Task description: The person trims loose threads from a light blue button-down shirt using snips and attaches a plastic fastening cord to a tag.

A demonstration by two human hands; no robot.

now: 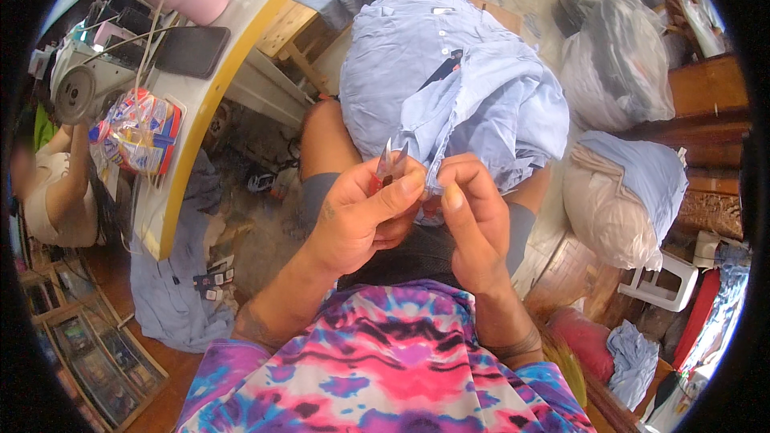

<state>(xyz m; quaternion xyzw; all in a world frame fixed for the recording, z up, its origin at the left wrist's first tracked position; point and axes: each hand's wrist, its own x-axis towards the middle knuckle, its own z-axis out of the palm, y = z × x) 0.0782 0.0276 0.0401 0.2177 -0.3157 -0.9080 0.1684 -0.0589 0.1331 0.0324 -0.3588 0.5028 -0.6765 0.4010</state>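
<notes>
To work well here, I'd keep the seamed edge of the light-blue fabric garment (473,96) taut between the fingertips and the snip tips turned clear of the cloth. The left hand (365,212) grips small red-handled metal snips (388,167), blades parted and pointing forward; the right hand (473,224) pinches the garment, which spreads just beyond both hands. Both forearms angle inward, thumbs uppermost.
</notes>
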